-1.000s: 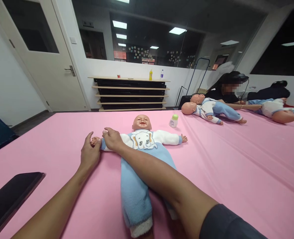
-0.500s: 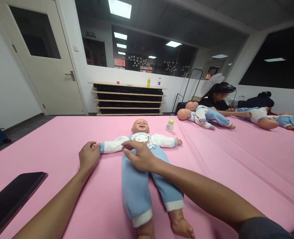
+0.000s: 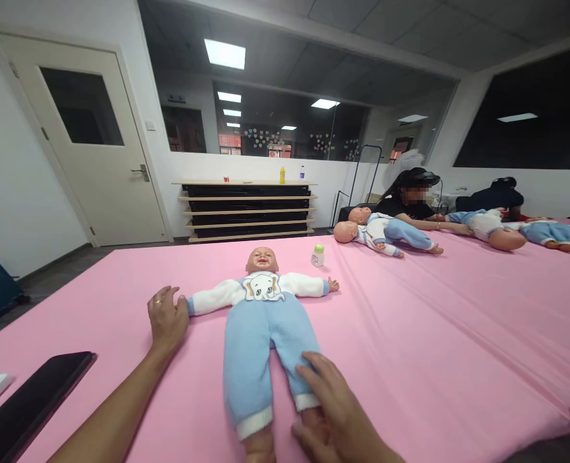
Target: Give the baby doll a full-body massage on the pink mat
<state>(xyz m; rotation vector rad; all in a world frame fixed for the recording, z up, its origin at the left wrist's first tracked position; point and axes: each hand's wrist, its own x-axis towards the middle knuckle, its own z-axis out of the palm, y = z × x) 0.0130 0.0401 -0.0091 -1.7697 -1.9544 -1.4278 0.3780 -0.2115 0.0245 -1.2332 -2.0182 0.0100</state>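
The doll point(image 3: 265, 318) lies face-up on the pink-covered desk point(image 3: 434, 334). At its sleeve cuff point(image 3: 191, 307), the left hand point(image 3: 168, 318) has a grip I cannot tell (the small fingers are hidden); by its trouser cuff point(image 3: 306, 402), the right hand point(image 3: 335, 402) is loosely spread. Light, flat-fingered contact should avoid twisting limbs.

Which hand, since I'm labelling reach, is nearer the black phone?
Left. The left hand lies beyond the phone, to its right; the right hand is farther right, at the doll's leg.

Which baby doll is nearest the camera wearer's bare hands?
The blue-and-white-clothed plastic doll with the white elephant patch; other dolls lie farther away, rightward.
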